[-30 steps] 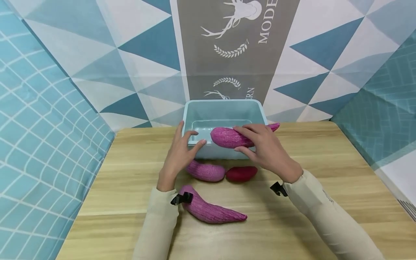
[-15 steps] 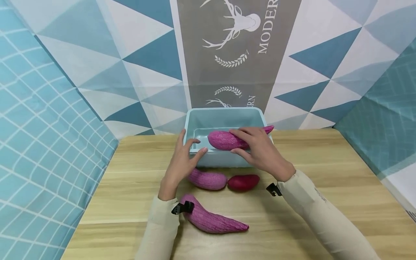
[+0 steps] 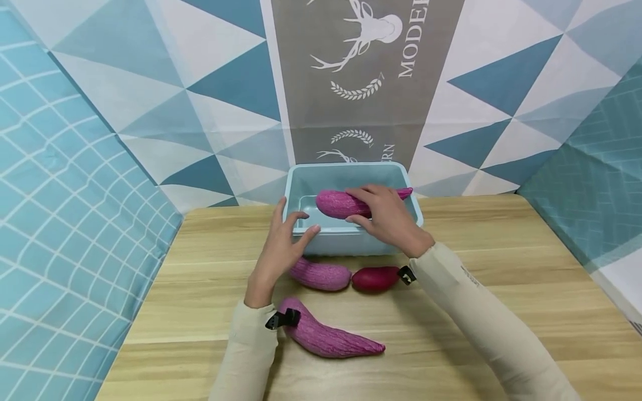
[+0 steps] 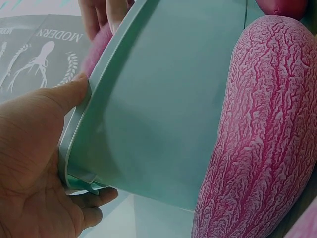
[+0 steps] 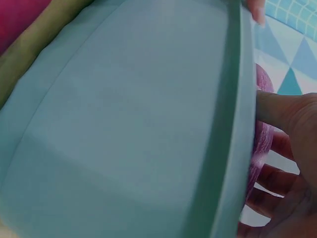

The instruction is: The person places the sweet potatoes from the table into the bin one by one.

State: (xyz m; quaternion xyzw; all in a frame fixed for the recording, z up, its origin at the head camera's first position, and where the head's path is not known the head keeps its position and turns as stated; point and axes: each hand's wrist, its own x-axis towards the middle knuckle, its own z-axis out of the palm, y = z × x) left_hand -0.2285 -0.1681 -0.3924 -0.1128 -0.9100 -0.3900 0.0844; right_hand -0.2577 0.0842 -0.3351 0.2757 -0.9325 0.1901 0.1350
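Note:
My right hand point(image 3: 388, 216) grips a magenta sweet potato point(image 3: 332, 204) around its middle, over the light blue plastic bin point(image 3: 326, 243). Its blunt end points left and its thin tail right. At the bin's left front corner, my left hand point(image 3: 281, 245) holds the rim; in the left wrist view the thumb point(image 4: 74, 91) lies on the rim and the fingers bend round the outside. In the right wrist view the bin's wall hides much of the held sweet potato point(image 5: 262, 144).
In front of the bin lie a lilac sweet potato point(image 3: 323, 277) and a smaller red one point(image 3: 375, 279), end to end. Nearer me, a long tapered purple sweet potato point(image 3: 333, 338) lies on the wooden table point(image 3: 491, 278), partly under the left wrist strap. A patterned cloth backdrop point(image 3: 241, 72) stands behind.
My right hand has carried the magenta sweet potato left and farther in over the bin. The left hand stays at the corner. The head view has tilted slightly.

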